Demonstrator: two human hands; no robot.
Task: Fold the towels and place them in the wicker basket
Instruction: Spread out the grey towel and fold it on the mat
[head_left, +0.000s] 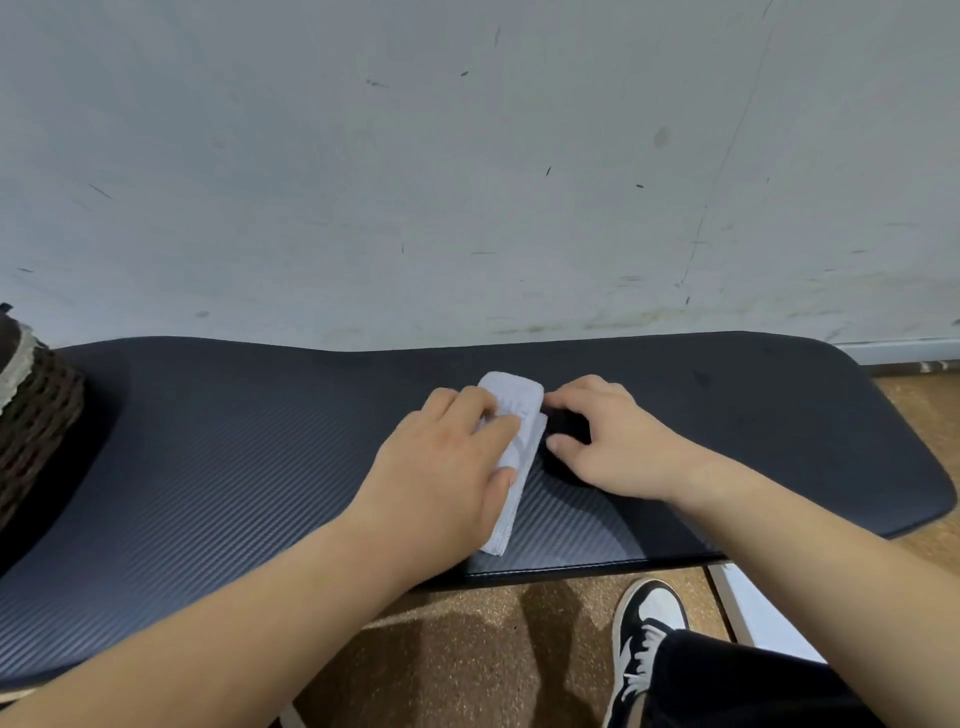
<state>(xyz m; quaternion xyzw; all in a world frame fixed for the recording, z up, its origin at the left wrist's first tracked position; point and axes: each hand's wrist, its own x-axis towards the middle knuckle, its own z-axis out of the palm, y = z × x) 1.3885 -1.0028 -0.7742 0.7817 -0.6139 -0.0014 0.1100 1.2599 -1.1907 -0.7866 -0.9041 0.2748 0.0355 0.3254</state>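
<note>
STEP: folding white towel (519, 441), narrow strip mid-table, toward near edge | LEFT: left hand (447, 457) flat, spread, pressing cloth | RIGHT: right hand (608, 441) curled, fingertips at towel's right edge | ADVICE: pin firmly, align edges, crease flat | DEST: wicker basket (36, 415) at far-left corner

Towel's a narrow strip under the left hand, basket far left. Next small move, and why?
Probably fold the far end toward the near end. The white towel lies as a long strip on the dark table, left hand pressing it flat, right hand at its far right edge. It looks too long for the wicker basket.
</note>
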